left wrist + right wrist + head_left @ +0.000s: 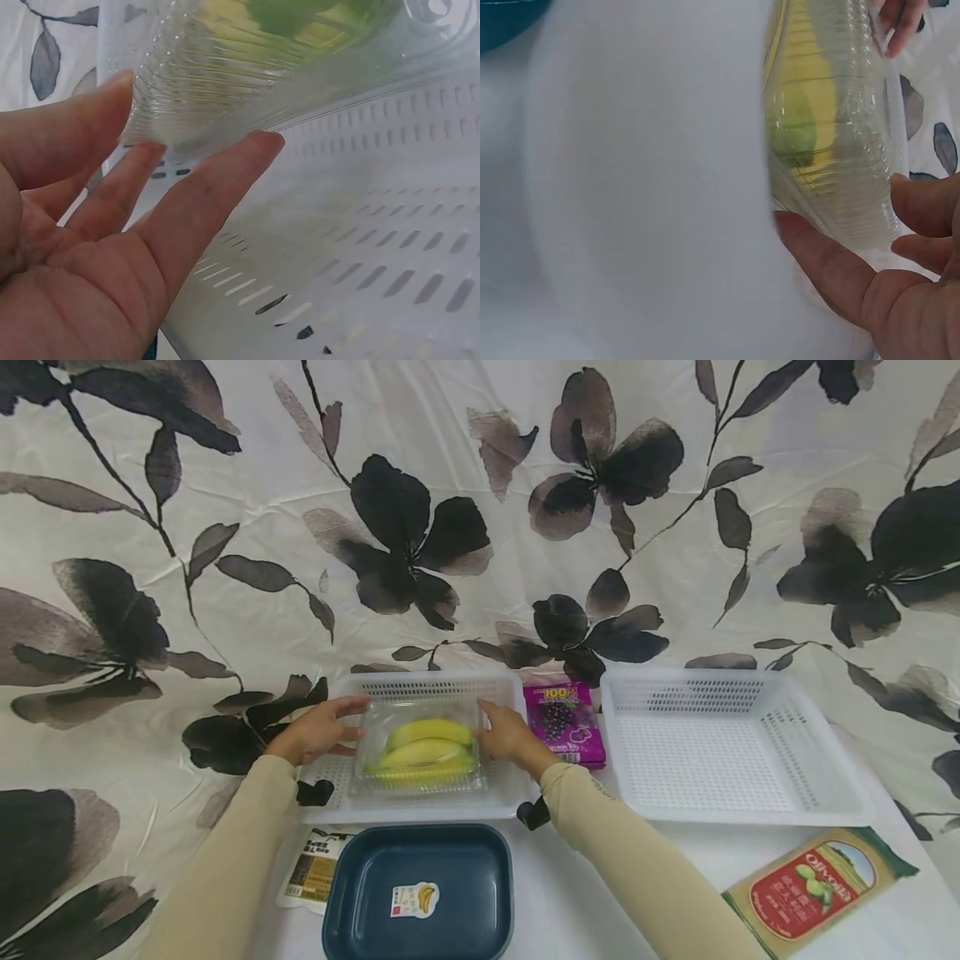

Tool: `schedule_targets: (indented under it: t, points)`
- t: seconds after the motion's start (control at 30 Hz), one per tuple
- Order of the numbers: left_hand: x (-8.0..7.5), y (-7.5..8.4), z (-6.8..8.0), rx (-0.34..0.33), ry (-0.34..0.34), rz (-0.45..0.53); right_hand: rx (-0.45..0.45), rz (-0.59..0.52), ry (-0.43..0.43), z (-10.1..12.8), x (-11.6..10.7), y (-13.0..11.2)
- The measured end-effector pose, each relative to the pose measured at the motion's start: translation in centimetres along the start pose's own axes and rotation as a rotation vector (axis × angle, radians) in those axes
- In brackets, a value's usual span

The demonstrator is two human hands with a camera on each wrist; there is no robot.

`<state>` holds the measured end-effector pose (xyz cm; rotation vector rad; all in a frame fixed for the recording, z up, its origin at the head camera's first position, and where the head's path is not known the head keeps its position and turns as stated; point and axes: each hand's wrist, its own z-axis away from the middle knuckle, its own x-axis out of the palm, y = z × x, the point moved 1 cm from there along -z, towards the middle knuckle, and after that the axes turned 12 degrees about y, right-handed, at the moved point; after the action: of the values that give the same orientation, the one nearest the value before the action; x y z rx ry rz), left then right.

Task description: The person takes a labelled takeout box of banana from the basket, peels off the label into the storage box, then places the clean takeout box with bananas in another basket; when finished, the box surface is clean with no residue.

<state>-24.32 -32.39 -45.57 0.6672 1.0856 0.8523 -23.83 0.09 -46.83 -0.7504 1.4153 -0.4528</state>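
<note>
A clear, ribbed plastic clamshell box (360, 777) with yellow bananas (423, 752) inside it is between both hands, over the left white basket (330, 814). My left hand (321, 732) grips the box's left end. In the left wrist view its thumb (112, 101) is at the ribbed side and the index finger (225, 176) reaches to the lower edge. The right hand (510, 735) holds the opposite end, with the index fingertip (791, 225) at the box's rim and the thumb (922, 202) across from it. Part of the right hand's grip is hidden in the head view.
A purple packet (566, 722) with a grape picture lies between the two baskets. The second white basket (697, 760) stands to the right. A dark blue tray (420, 935) with a banana-picture card (415, 900), a brown-and-white packet (311, 868) and an olive-picture bag (817, 889) lie in front.
</note>
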Motion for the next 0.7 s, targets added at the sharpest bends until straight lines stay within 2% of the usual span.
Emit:
schedule_targets:
  t: [0.23, 0.4, 0.53, 0.7]
  points:
    - [0.1, 0.3, 0.0, 0.026, -0.012, 0.011, 0.016, 0.0, -0.014, -0.1, -0.1, 0.0]
    - [0.3, 0.6, 0.2, 0.027, 0.003, -0.024, 0.088, -0.119, -0.052, 0.3, -0.4, 0.2]
    - [0.4, 1.5, 0.7, 0.056, 0.046, -0.108, 0.117, -0.209, -0.063, 0.8, -1.4, 0.5]
    - [0.4, 4.0, 2.2, 0.178, 0.179, -0.289, 0.069, -0.269, -0.053, 1.4, -4.2, 0.7]
